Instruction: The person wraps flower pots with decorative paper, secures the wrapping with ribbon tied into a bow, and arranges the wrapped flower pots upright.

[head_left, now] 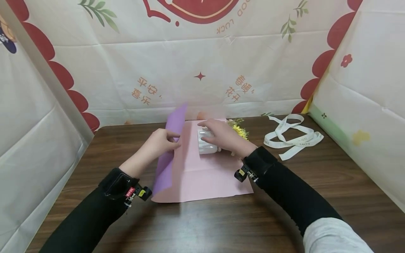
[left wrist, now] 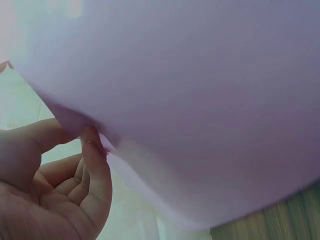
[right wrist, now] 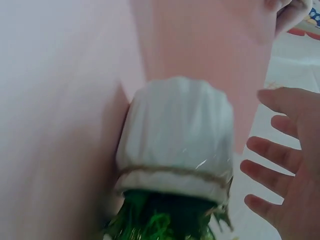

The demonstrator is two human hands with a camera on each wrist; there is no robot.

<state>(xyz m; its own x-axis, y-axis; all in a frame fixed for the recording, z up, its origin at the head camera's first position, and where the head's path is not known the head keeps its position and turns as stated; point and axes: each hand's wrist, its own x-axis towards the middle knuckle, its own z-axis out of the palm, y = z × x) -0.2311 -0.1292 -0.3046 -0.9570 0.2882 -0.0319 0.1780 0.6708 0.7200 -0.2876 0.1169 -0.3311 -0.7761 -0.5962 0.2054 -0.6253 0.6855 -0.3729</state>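
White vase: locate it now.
In the head view, the white vase lies centrally on pink paper, partly hidden by the right hand, left of the yellow flowers.

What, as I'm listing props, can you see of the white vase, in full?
The white vase looks glossy, perhaps ceramic, with ribbed sides and a brown cord round its neck. It lies on its side on the pink face of the paper, base to the left in the head view. Green foliage sticks out of its mouth. The right hand is over it, fingers spread; touch is unclear.
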